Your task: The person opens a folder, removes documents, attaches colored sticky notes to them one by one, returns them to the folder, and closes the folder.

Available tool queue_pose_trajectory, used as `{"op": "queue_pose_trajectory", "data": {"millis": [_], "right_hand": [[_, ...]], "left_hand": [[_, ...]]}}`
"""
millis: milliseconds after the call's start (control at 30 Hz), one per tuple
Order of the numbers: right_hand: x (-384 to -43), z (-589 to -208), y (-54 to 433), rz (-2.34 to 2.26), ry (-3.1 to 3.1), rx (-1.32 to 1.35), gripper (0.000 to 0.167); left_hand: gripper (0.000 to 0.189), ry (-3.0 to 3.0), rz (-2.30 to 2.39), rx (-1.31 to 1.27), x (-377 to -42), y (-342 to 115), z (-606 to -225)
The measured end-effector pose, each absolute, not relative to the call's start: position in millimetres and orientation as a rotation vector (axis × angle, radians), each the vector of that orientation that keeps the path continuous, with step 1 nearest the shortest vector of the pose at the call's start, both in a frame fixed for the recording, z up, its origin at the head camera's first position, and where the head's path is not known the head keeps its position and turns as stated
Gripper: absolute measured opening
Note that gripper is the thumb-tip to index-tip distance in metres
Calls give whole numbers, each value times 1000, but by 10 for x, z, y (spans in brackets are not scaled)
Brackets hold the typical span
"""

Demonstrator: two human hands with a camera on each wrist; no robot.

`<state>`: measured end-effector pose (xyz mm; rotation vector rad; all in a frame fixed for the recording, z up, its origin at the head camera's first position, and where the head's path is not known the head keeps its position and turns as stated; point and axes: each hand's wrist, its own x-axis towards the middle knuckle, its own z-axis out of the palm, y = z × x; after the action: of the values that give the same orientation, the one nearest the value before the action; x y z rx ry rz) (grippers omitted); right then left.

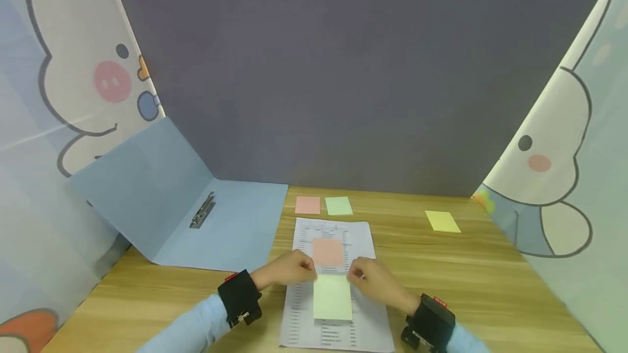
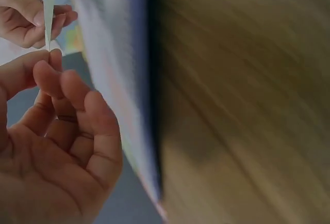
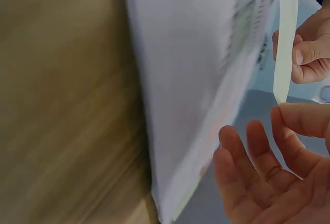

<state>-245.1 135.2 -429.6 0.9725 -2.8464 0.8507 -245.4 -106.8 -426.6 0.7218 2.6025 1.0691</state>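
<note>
A pale yellow-green sticky note is held by its two far corners above a stack of printed paper. My left hand pinches the left corner between thumb and index finger; its other fingers curl loosely in the left wrist view. At the right corner, my right hand pinches the note the same way. Seen from the right wrist, the note stretches between both hands, raised off the sheets. On the printed stack, just beyond the held note, lies a pink sticky note.
An open blue folder with a metal clip stands at the left. Behind the papers lie another pink note and a green note. A yellow note is farther right on the wooden table. A dark panel rises behind.
</note>
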Motion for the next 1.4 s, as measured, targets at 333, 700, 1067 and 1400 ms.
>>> {"op": "queue_pose_trajectory", "data": {"millis": [333,700,1067,1400], "right_hand": [[-2701,-4462,1299,785,-2950,978,13],[-2767,-4413,1212,782,-3020,977,16],[-2829,-4413,1157,758,-3117,865,14],[-2874,-4418,1123,777,-3143,839,15]], "left_hand": [[24,2605,994,584,-2583,-960,-4325],[21,2660,904,486,-2646,-943,-4329],[22,2712,862,448,-2689,-903,-4345],[23,2722,851,400,-2687,-898,-4329]]}}
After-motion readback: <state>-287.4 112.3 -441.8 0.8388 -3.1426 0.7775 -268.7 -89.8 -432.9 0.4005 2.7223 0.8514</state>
